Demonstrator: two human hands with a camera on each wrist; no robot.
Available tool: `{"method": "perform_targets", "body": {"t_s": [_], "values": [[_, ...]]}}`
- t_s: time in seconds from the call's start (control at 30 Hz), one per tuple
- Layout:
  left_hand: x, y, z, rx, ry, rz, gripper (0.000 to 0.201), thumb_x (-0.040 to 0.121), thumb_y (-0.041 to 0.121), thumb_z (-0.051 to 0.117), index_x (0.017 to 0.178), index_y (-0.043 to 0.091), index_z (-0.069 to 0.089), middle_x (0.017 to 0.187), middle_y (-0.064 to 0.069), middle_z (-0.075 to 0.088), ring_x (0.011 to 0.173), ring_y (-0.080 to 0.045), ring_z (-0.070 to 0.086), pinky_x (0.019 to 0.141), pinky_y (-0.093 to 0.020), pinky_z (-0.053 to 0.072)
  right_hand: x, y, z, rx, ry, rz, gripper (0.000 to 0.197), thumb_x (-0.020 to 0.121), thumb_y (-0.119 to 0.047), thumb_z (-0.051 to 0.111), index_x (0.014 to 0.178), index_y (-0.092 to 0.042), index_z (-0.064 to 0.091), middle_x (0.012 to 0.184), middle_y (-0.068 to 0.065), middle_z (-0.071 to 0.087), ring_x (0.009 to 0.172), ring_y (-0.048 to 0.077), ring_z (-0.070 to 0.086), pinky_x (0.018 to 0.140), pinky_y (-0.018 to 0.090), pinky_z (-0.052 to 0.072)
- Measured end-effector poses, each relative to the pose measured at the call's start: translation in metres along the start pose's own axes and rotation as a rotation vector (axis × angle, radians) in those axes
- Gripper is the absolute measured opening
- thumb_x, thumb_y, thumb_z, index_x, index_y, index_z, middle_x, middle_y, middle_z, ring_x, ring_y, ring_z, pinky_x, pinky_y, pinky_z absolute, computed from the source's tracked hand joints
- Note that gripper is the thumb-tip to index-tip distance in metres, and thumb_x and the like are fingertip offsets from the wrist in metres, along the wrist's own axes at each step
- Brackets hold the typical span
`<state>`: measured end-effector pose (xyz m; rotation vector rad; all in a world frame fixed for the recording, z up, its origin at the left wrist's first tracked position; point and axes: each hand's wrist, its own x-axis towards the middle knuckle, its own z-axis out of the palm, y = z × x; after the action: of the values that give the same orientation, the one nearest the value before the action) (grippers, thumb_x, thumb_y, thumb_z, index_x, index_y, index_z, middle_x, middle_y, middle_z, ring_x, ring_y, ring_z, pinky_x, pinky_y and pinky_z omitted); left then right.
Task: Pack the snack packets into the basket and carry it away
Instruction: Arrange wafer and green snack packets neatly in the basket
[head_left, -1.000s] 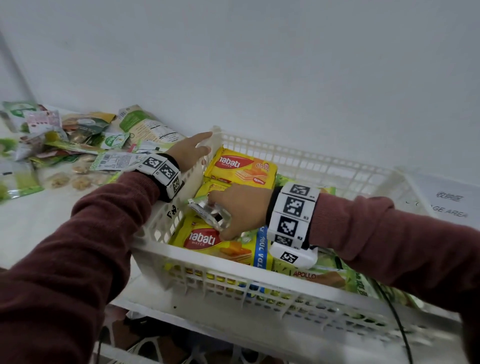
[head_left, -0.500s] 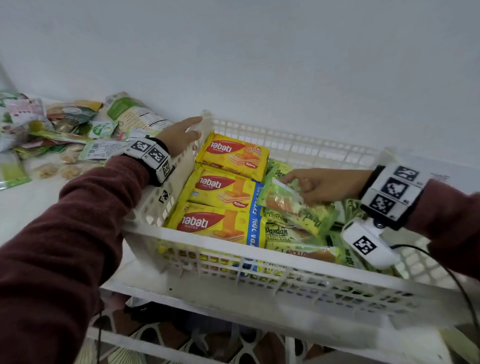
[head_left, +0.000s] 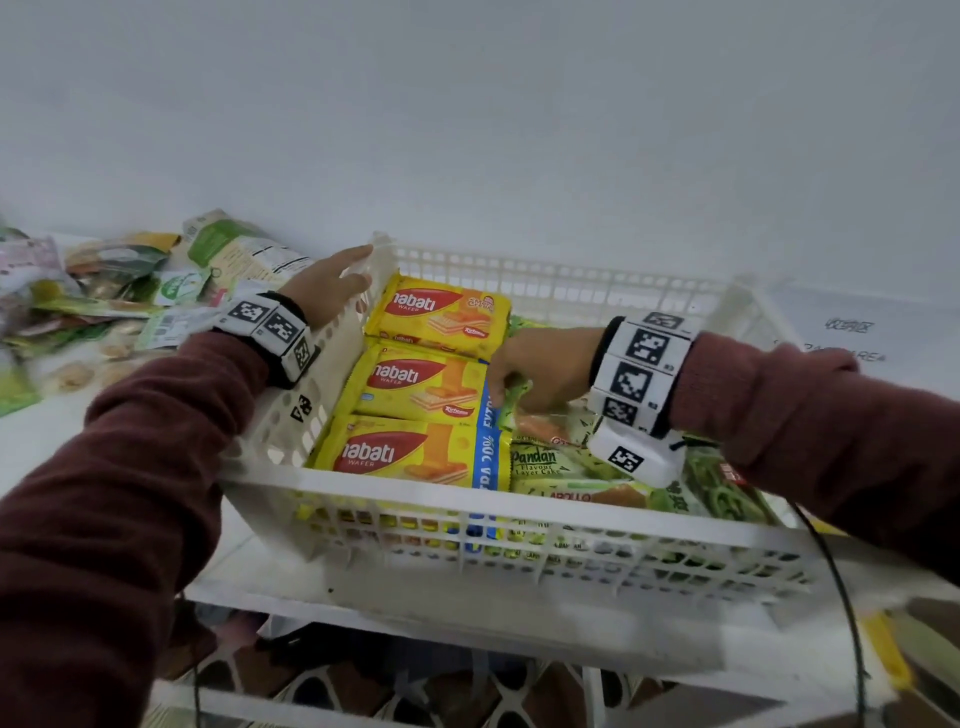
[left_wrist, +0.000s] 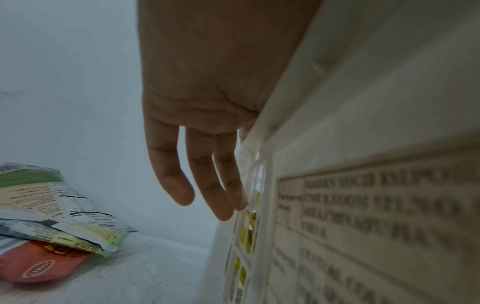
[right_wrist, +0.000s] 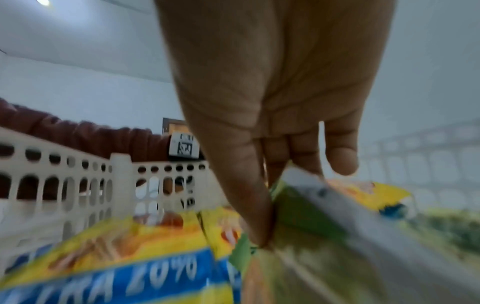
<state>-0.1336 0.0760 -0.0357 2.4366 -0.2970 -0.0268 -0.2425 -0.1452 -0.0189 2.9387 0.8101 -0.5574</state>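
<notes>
A white slotted basket (head_left: 519, 499) stands on a white shelf. Three yellow Nabati wafer packets (head_left: 415, 384) lie in a column along its left side, and green Pandan cake packets (head_left: 540, 462) fill its right side. My right hand (head_left: 501, 387) reaches into the middle of the basket and pinches the edge of a green snack packet (head_left: 545, 431) between thumb and fingers. The right wrist view shows that right hand (right_wrist: 275, 205) on the green packet (right_wrist: 306, 218). My left hand (head_left: 358, 270) rests on the basket's far left rim, its fingers (left_wrist: 207, 185) hanging straight down the outer wall (left_wrist: 363, 102).
A pile of loose snack packets (head_left: 104, 291) lies on the shelf left of the basket, also visible as packets (left_wrist: 52, 205) in the left wrist view. A white wall rises close behind. A paper label (head_left: 852, 338) lies at the right. A black cable (head_left: 852, 623) hangs from my right wrist.
My right hand has moved from the basket's right half back towards the middle, bringing the green packet down beside the wafers. The left hand has stayed on the rim.
</notes>
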Motion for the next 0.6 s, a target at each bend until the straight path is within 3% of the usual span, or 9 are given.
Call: {"method": "perform_targets", "body": {"t_s": [0.1, 0.17, 0.23, 0.3, 0.37, 0.43, 0.53, 0.6], "values": [[0.000, 0.000, -0.001, 0.004, -0.005, 0.002, 0.048, 0.098, 0.021, 0.041, 0.145, 0.021, 0.030, 0.149, -0.010, 0.034, 0.133, -0.025, 0.036, 0.106, -0.030, 0.027, -0.020, 0.004, -0.024, 0.026, 0.141, 0.020, 0.019, 0.081, -0.001, 0.056, 0.093, -0.013, 0.065, 0.088, 0.002, 0.061, 0.080, 0.014, 0.052, 0.070, 0.022, 0.042], [0.000, 0.000, -0.001, 0.004, -0.010, 0.002, 0.048, 0.098, 0.022, 0.041, 0.145, 0.021, 0.030, 0.148, -0.010, 0.034, 0.131, -0.025, 0.038, 0.105, -0.030, 0.028, -0.041, 0.014, -0.042, 0.037, 0.277, 0.051, 0.016, 0.079, -0.001, 0.058, 0.090, -0.013, 0.062, 0.081, -0.002, 0.057, 0.068, 0.010, 0.049, 0.062, 0.012, 0.035], [0.000, 0.000, -0.001, 0.003, -0.011, -0.001, 0.048, 0.098, 0.022, 0.041, 0.145, 0.021, 0.030, 0.148, -0.010, 0.035, 0.129, -0.026, 0.040, 0.103, -0.031, 0.030, -0.060, 0.027, -0.049, 0.120, 0.365, 0.101, 0.017, 0.081, -0.001, 0.059, 0.087, -0.016, 0.055, 0.080, -0.003, 0.056, 0.058, 0.000, 0.047, 0.059, 0.014, 0.035], [0.000, 0.001, -0.001, 0.001, -0.010, -0.005, 0.048, 0.098, 0.022, 0.040, 0.145, 0.022, 0.030, 0.147, -0.011, 0.036, 0.127, -0.027, 0.042, 0.103, -0.032, 0.031, -0.074, 0.039, -0.042, 0.366, 0.391, 0.151, 0.027, 0.082, 0.000, 0.060, 0.090, -0.023, 0.048, 0.077, -0.002, 0.058, 0.049, 0.002, 0.050, 0.056, 0.018, 0.040], [0.000, 0.001, -0.001, 0.003, -0.012, -0.005, 0.048, 0.098, 0.022, 0.040, 0.145, 0.022, 0.030, 0.147, -0.011, 0.036, 0.128, -0.027, 0.041, 0.103, -0.033, 0.031, -0.081, 0.048, -0.026, 0.598, 0.311, 0.207, 0.039, 0.082, 0.005, 0.060, 0.103, -0.025, 0.046, 0.074, 0.000, 0.056, 0.043, 0.002, 0.051, 0.049, 0.016, 0.043], [0.000, 0.002, 0.000, 0.005, -0.016, -0.006, 0.048, 0.098, 0.021, 0.039, 0.145, 0.021, 0.029, 0.148, -0.011, 0.035, 0.129, -0.026, 0.040, 0.104, -0.032, 0.030, -0.082, 0.055, -0.001, 0.653, 0.142, 0.264, 0.046, 0.083, 0.006, 0.058, 0.112, -0.026, 0.045, 0.074, 0.003, 0.053, 0.042, 0.002, 0.050, 0.044, 0.014, 0.043], [0.000, 0.002, 0.000, -0.008, -0.016, -0.012, 0.048, 0.098, 0.021, 0.040, 0.145, 0.021, 0.029, 0.148, -0.010, 0.035, 0.130, -0.027, 0.039, 0.105, -0.033, 0.029, -0.077, 0.061, 0.031, 0.570, -0.079, 0.280, 0.035, 0.082, 0.004, 0.060, 0.095, -0.027, 0.052, 0.082, 0.010, 0.055, 0.052, 0.009, 0.054, 0.047, 0.015, 0.046], [-0.001, 0.002, 0.000, -0.016, -0.011, -0.018, 0.048, 0.098, 0.022, 0.040, 0.145, 0.023, 0.029, 0.147, -0.011, 0.036, 0.128, -0.029, 0.041, 0.104, -0.034, 0.030, -0.071, 0.063, 0.044, 0.511, -0.142, 0.265, 0.032, 0.079, 0.001, 0.065, 0.089, -0.027, 0.054, 0.076, 0.007, 0.056, 0.054, 0.010, 0.053, 0.051, 0.016, 0.045]]}}
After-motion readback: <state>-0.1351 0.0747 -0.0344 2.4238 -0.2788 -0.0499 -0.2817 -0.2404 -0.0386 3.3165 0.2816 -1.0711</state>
